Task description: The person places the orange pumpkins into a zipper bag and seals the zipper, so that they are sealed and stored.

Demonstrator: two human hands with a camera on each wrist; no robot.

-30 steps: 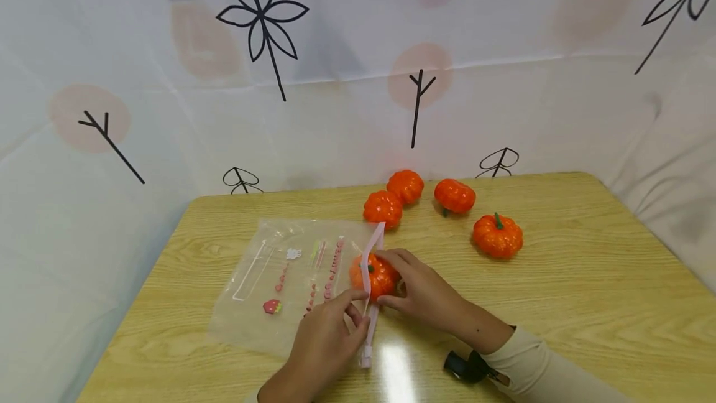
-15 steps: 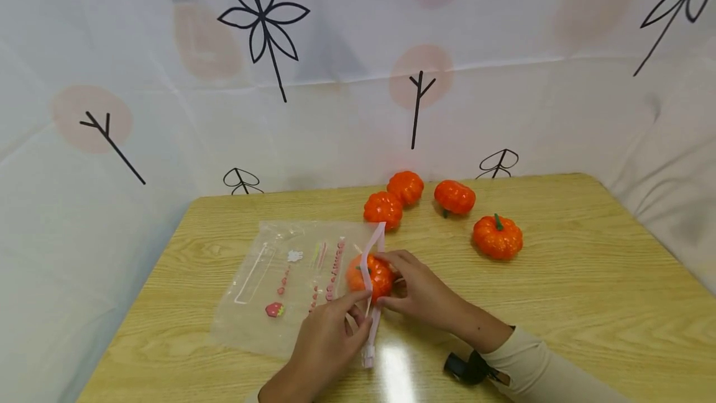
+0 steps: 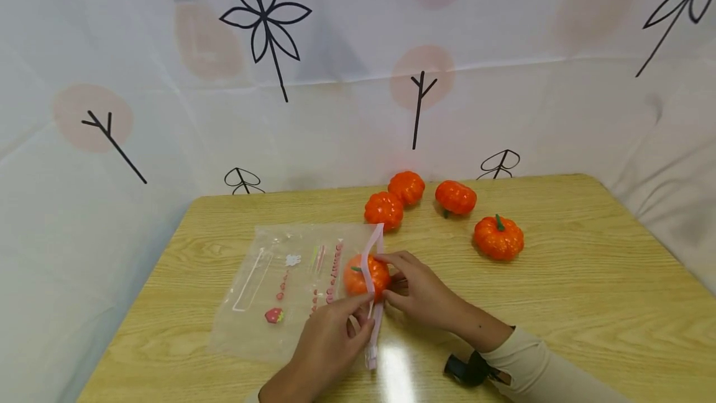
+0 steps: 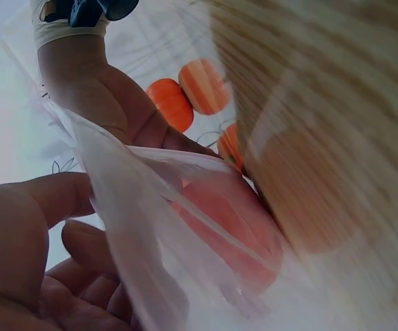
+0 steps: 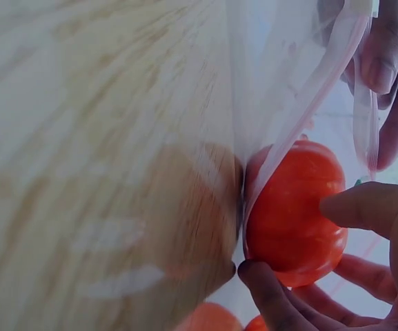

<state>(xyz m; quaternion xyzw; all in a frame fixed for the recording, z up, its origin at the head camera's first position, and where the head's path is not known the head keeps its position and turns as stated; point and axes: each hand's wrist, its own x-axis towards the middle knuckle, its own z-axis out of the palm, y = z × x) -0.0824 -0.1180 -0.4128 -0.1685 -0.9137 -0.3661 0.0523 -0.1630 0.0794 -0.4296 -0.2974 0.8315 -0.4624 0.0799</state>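
Pumpkin (image 3: 380, 277), orange, 1: lying partly inside the mouth of the bag (image 3: 299, 285), stem seen through the film, outer side uncovered. Bag, clear, 1: spread on the table (image 3: 570, 266), printed with a strawberry and red lettering; pink strip (image 3: 366, 269) along the open edge, slider at the near end. Right hand (image 3: 422, 294): grasping the pumpkin's outer side between thumb and fingers. Left hand (image 3: 330, 338): pinching the bag's open edge, just beside the pumpkin. Further pumpkins, 4: corner pumpkin (image 3: 383, 210), just beyond the bag's far corner; back pumpkin (image 3: 407, 188), just beside it; tilted pumpkin (image 3: 456, 198), stem low; upright pumpkin (image 3: 499, 238), stem up, well to the right. Wrist device (image 3: 470, 368), black, 1: by the beige sleeve (image 3: 542, 362). Cloth (image 3: 335, 117), white, leaf-printed: behind the table.
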